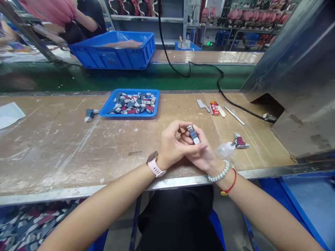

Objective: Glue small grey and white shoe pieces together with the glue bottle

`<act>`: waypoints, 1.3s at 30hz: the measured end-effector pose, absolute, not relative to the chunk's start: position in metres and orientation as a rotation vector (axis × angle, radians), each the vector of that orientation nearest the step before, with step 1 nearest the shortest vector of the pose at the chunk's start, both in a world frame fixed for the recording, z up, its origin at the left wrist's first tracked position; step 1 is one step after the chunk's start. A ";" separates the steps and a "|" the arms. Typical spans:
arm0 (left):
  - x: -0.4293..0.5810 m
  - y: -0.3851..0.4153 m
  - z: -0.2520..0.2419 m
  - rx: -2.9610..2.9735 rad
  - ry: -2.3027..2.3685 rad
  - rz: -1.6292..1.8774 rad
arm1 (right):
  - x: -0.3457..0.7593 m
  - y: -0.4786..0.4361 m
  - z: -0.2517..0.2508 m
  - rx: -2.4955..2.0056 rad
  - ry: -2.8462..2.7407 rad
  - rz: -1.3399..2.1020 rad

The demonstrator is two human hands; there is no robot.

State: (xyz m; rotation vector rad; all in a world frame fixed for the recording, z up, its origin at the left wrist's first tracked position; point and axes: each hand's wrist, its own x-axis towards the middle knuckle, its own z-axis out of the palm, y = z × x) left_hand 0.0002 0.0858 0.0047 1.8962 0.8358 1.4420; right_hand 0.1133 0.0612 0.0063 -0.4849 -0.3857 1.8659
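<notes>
Person's at a wooden bench (pixel 52 146), hands together just below a blue tray (pixel 156 104) of loose plastic parts (pixel 132 104). The right hand (pixel 202 153) is curled and pinching a small grey-and-silver part (pixel 193 134) in its fingers. The left hand (pixel 170 144) is half-closed right against it, though you can't really tell if it's gripping the part or just steadying things. The part looks light, stiff and a bit slick, so I'd hold it by the side edges, not any thin tabs. Down-right of the tray sit a clear plastic bulb (pixel 224 150) and a maroon-and-grey part (pixel 240 141), and another grey part (pixel 90 114) lies left of the tray.
</notes>
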 end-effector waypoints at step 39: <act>-0.009 0.078 0.006 2.028 0.671 1.578 | 0.107 0.047 0.006 -0.560 -0.429 1.805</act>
